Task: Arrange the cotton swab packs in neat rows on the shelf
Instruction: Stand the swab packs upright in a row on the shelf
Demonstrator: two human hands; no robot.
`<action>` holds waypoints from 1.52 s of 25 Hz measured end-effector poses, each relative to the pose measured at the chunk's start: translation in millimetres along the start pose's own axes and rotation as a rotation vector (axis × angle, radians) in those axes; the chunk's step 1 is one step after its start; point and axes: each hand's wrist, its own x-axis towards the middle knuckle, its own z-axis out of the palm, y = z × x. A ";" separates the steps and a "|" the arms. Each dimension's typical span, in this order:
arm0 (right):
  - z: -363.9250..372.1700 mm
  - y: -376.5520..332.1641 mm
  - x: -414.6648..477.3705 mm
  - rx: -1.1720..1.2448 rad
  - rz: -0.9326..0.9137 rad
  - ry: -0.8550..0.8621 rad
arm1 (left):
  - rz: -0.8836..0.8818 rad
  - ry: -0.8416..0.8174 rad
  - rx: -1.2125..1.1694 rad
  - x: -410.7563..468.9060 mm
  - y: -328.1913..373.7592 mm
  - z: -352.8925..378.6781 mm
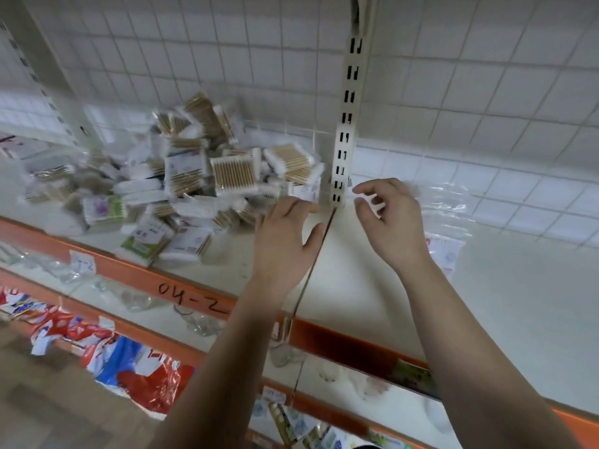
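The cotton swab packs (194,183) lie in a loose, jumbled heap on the left bay of the white shelf (518,319), piled against the wire grid (194,59) at the back, some flat and some tilted on others. The left hand (285,234) reaches toward the heap's right edge with its fingers (293,205) nearly straight and the thumb spread wide; it holds nothing, and motion blur hides whether the fingertips touch the nearest pack. The right hand (389,222) hovers on the other side of the slotted post (346,140), its fingers (369,189) loosely curled with a gap to the thumb, gripping nothing. Just behind it a clear plastic bag (450,209) lies on the shelf — contact with the hand cannot be told. The orange front edge (191,299) bears a handwritten "04-2". Red and blue packets (129,361) sit on a lower shelf (181,328).
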 end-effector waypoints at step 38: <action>192.8 -123.8 -14.3 -0.082 0.080 -0.101 | 0.051 0.048 -0.054 -24.9 -187.5 -137.8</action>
